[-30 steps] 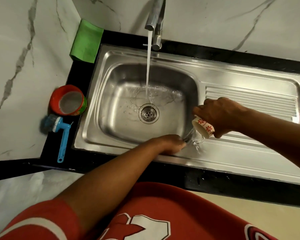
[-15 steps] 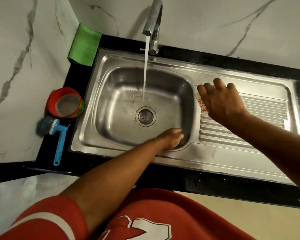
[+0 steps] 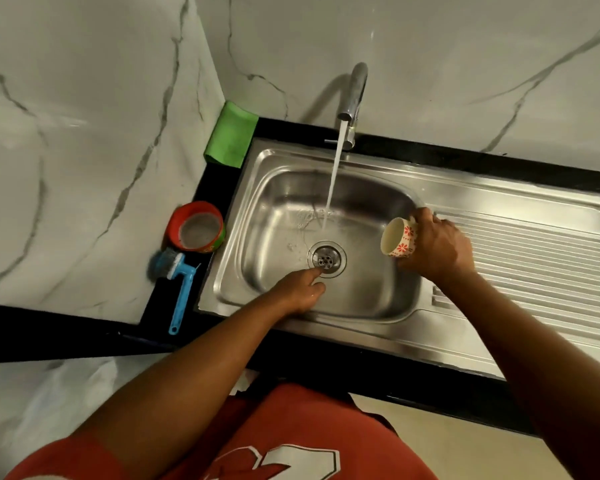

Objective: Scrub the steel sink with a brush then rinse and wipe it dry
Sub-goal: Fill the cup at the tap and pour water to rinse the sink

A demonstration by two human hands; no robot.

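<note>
Far left, on the black counter [image 3: 174,317]: blue-handled brush [image 3: 178,289] lying flat, bristle head toward the wall, handle toward the viewer. Just behind it, touching or nearly so, a red round tub [image 3: 197,231], open top, greyish contents. Further back in the corner, a folded green cloth [image 3: 230,139] leaning between counter and wall.

Steel sink [image 3: 465,195]: basin at left, ribbed drainboard at right. Tap [image 3: 353,95] running; stream lands on the basin floor just behind the drain [image 3: 326,259].

Left hand [image 3: 300,289]: forearm reaches in over the front rim, palm down, low in the basin. Index finger extended, tip at the near edge of the drain; other fingers loosely curled. It grips nothing.

Right hand [image 3: 437,249]: forearm crosses the drainboard from the right, wrist over the basin's right edge. Fingers wrapped around a small cream cup [image 3: 398,241] with red flower print, tipped on its side, mouth facing left toward the stream but clear of it. Cup interior looks empty.

Red shirt [image 3: 291,441] with white print at bottom of view.
</note>
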